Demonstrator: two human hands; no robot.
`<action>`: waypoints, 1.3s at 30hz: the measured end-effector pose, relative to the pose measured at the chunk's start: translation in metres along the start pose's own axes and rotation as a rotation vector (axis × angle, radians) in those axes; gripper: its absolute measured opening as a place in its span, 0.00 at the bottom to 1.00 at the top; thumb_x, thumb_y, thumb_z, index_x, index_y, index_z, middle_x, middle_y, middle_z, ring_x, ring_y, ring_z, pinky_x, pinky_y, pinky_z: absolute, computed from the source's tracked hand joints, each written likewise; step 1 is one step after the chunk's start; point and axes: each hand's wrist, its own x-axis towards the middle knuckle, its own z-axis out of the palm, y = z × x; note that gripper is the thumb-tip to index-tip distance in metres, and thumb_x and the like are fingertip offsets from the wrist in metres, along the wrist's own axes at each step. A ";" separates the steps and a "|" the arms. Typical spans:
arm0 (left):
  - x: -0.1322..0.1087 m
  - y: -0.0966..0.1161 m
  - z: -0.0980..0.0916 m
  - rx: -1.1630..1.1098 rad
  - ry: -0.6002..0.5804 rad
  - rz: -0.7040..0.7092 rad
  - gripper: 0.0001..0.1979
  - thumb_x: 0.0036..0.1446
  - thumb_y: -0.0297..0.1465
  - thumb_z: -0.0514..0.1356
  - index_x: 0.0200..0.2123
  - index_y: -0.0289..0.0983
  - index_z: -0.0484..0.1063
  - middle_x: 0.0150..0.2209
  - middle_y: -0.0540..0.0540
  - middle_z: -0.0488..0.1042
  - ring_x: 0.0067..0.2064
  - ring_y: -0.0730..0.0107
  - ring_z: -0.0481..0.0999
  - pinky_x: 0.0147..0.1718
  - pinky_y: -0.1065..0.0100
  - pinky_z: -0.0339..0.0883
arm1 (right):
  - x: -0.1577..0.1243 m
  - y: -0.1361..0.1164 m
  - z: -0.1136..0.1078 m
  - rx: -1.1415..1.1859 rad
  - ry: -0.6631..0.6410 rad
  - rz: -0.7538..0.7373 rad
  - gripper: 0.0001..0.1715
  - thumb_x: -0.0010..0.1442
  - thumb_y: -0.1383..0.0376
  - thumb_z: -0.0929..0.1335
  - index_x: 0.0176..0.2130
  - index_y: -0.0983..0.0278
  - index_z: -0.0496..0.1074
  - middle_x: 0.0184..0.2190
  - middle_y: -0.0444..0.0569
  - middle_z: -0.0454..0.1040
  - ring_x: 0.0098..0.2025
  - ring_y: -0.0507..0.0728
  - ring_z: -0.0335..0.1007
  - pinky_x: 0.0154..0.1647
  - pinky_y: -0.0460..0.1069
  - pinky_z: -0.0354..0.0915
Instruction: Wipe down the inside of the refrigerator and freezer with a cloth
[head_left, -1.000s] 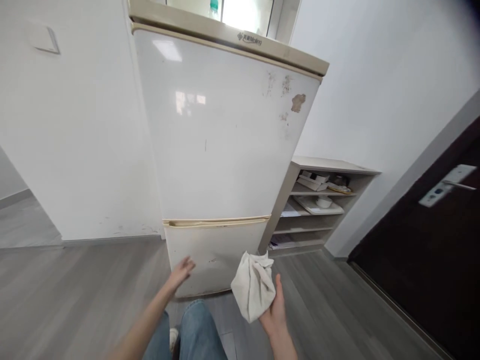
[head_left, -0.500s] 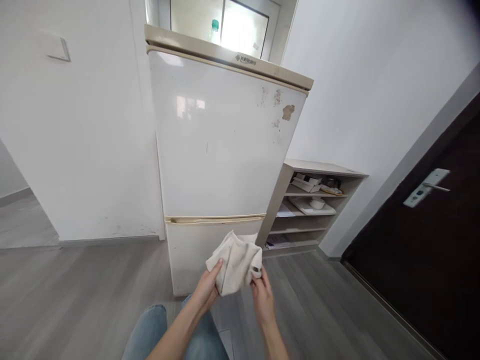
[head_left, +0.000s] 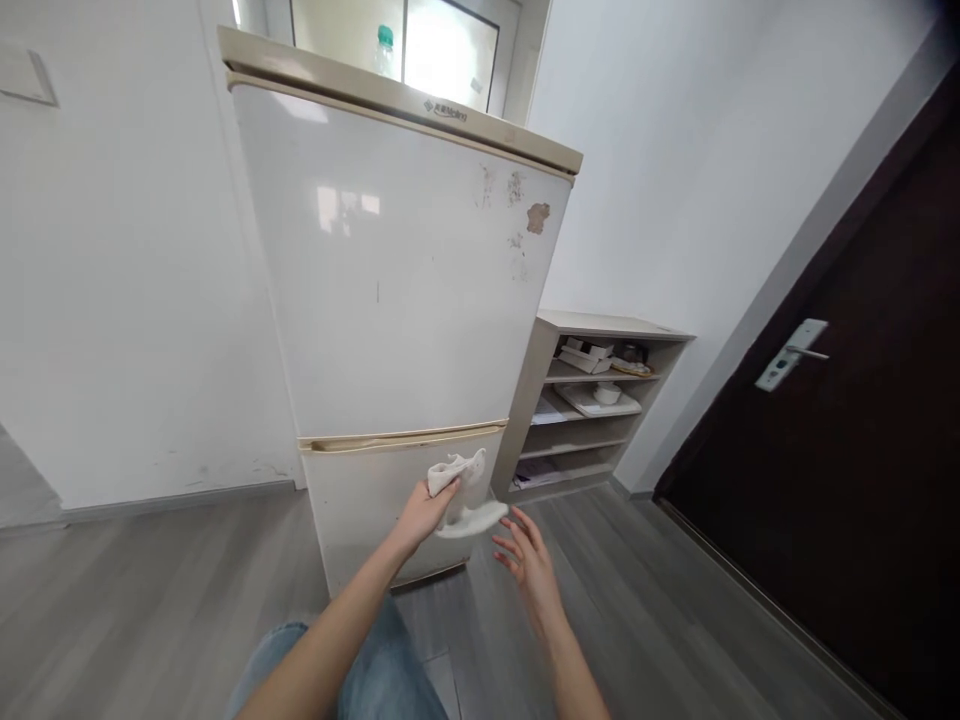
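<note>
A pale cloth (head_left: 466, 480) hangs from my left hand (head_left: 424, 515), which pinches it between thumb and fingers. The cloth's lower part is blurred and swings out to the right, in front of the lower door of a white refrigerator (head_left: 375, 510). Just right of the cloth is my right hand (head_left: 529, 560), its fingers apart and nothing held in them. Brown stains and a peeled patch (head_left: 538, 218) mark the upper right of the refrigerator's top door.
A low open shelf unit (head_left: 619, 322) with boxes, a tray and a white cup (head_left: 607, 393) stands right of the refrigerator. Further right is a dark door with a metal handle (head_left: 795, 355). A green-capped bottle (head_left: 385, 52) shows behind the refrigerator's top.
My right hand has let go of the cloth and opened. The cloth, spread between both hands before, now hangs from my left hand. The view has shifted to the right.
</note>
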 end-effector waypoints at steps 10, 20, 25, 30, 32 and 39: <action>0.010 -0.011 0.025 -0.154 -0.045 -0.147 0.29 0.42 0.44 0.67 0.45 0.33 0.74 0.39 0.37 0.82 0.40 0.59 0.80 0.44 0.61 0.73 | 0.010 0.050 -0.012 -0.149 0.155 0.159 0.42 0.34 0.50 0.78 0.47 0.62 0.70 0.43 0.53 0.76 0.42 0.61 0.74 0.41 0.53 0.68; 0.011 -0.005 0.010 -0.029 -0.202 -0.141 0.23 0.40 0.40 0.70 0.40 0.34 0.77 0.38 0.41 0.82 0.37 0.65 0.78 0.38 0.68 0.70 | 0.038 -0.013 0.010 -0.250 -0.268 -0.285 0.22 0.48 0.54 0.74 0.41 0.62 0.77 0.55 0.53 0.70 0.57 0.61 0.63 0.58 0.54 0.58; 0.009 -0.003 0.000 0.035 -0.254 -0.132 0.23 0.41 0.39 0.69 0.41 0.35 0.76 0.37 0.43 0.82 0.37 0.66 0.77 0.38 0.68 0.69 | 0.032 -0.027 0.019 -0.071 -0.350 -0.136 0.19 0.45 0.55 0.76 0.35 0.64 0.77 0.36 0.49 0.78 0.44 0.59 0.71 0.48 0.51 0.63; 0.006 0.002 -0.006 0.092 -0.308 -0.119 0.22 0.41 0.39 0.69 0.39 0.36 0.75 0.38 0.44 0.80 0.38 0.67 0.75 0.38 0.69 0.67 | 0.028 -0.036 0.021 0.057 -0.278 -0.041 0.17 0.42 0.56 0.77 0.30 0.63 0.76 0.31 0.46 0.77 0.38 0.56 0.71 0.41 0.47 0.63; 0.006 0.004 -0.008 0.117 -0.284 -0.113 0.23 0.40 0.40 0.69 0.40 0.37 0.73 0.36 0.47 0.78 0.36 0.68 0.74 0.34 0.70 0.65 | 0.030 -0.039 0.021 0.057 -0.255 -0.057 0.17 0.42 0.57 0.77 0.30 0.63 0.76 0.31 0.45 0.77 0.38 0.55 0.71 0.40 0.46 0.63; 0.001 0.018 -0.006 0.101 -0.274 -0.061 0.19 0.43 0.42 0.67 0.35 0.37 0.69 0.29 0.54 0.72 0.32 0.73 0.69 0.31 0.72 0.61 | 0.030 -0.040 0.014 0.022 -0.325 0.187 0.24 0.41 0.61 0.79 0.40 0.61 0.76 0.36 0.44 0.78 0.34 0.51 0.72 0.33 0.43 0.64</action>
